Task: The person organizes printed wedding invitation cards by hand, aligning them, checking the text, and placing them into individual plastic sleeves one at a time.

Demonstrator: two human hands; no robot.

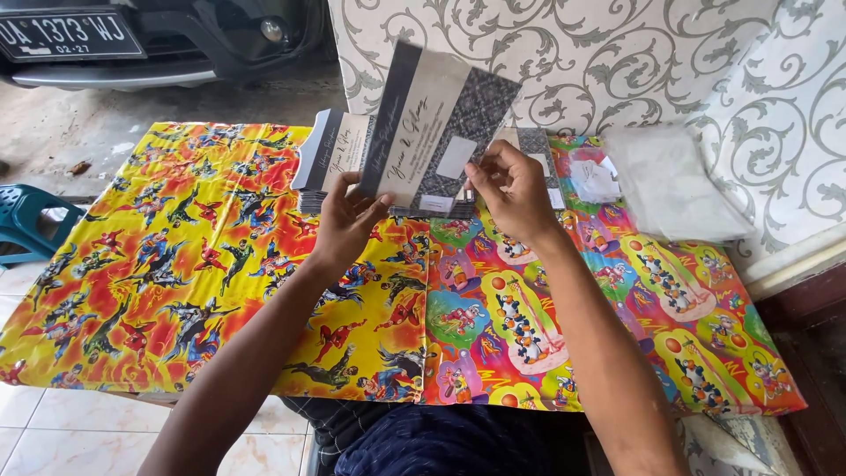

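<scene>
We've got the grey and cream card (432,123) lifted above the table, tilted, and our left hand (345,220) pinches its lower left edge while our right hand (515,196) grips the lower right edge, thumb on the card's face. Just behind the card, a stack of similar cards (328,163) lies on the bright cartoon-print cloth (176,264); clear plastic sleeves (670,181) sit off right.

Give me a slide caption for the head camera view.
Both hands, left hand and right hand, hold a grey patterned card above a cartoon-print table cover.
</scene>
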